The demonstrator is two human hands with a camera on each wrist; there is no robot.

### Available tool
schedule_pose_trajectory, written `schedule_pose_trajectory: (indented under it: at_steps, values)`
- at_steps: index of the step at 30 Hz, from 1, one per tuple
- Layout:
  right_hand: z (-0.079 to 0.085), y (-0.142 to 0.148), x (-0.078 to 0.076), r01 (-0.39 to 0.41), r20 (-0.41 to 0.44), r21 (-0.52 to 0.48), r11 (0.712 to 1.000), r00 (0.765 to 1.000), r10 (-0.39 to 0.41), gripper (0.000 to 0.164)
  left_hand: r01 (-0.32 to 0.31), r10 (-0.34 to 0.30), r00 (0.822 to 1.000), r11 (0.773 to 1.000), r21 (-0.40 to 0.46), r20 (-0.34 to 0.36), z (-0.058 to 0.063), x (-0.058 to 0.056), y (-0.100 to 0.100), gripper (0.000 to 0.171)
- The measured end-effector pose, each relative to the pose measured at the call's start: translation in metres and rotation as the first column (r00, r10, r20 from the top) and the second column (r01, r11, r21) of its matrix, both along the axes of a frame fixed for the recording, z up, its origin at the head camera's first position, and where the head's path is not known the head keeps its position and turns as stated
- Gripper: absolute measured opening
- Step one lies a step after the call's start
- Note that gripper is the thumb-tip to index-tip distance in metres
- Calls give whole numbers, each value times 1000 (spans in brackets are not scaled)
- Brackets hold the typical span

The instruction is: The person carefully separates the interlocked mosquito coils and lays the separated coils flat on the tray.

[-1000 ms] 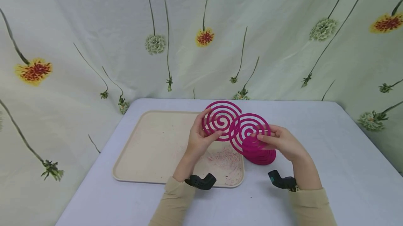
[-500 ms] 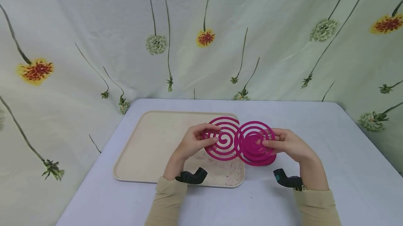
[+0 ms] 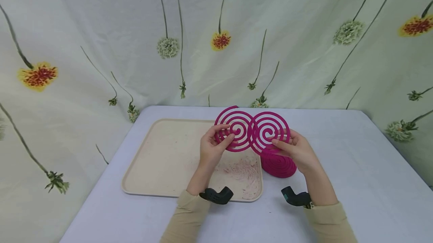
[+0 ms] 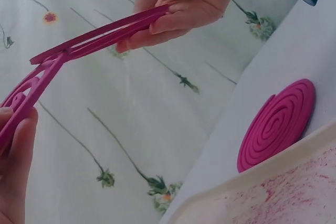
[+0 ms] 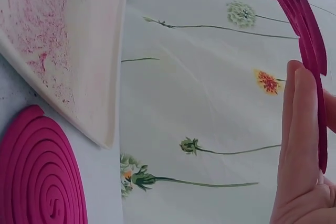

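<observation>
Two magenta mosquito coils are held up on edge, their outer rings overlapping in the middle of the head view. The left coil (image 3: 238, 131) is pinched at its left side between the thumb and fingers of my left hand (image 3: 210, 151). My right hand (image 3: 302, 152) pinches the right coil (image 3: 268, 133) near its right side. In the left wrist view, the right hand's coil (image 4: 107, 29) meets the other at an angle. Below the hands lies another magenta coil, tightly wound (image 3: 279, 167), at the tray's right edge. The right wrist view shows its spiral (image 5: 50, 182) flat on the table.
A beige tray (image 3: 162, 156) lies left of centre, with pink crumbs (image 3: 243, 171) scattered over its right part. The white table (image 3: 345, 152) reaches back to a hanging flowered cloth (image 3: 297, 40). A black camera is strapped to each wrist.
Both hands first lowered the two coils toward the wound coil, then raised them again. The right hand has also shifted left. The overlapping rings now stand above the coil on the table.
</observation>
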State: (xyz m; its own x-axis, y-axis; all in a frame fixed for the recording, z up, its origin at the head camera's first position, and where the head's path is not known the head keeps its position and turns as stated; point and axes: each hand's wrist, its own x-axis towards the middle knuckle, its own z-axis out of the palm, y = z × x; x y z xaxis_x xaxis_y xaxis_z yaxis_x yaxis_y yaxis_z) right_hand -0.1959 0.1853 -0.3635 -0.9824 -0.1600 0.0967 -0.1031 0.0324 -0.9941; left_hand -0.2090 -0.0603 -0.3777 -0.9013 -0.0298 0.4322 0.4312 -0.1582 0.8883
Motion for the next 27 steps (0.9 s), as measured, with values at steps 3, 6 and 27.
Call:
schedule_pose_trajectory:
  at_steps: [3, 6, 27]
  values:
    - [-1, -4, 0, 9, -4, 11, 1000, 1000, -9, 60, -15, 15, 1000, 998, 56, -7, -1, 1, 4, 56]
    - [-1, -5, 1, 18, -27, 41, 999, 999, -17, 67, 4, -4, 1000, 998, 60, -2, -1, 1, 7, 71]
    - [8, 16, 6, -86, 61, 239, 967, 995, 73, 51, 162, -149, 979, 983, -86, 141, 5, 0, -18, 45]
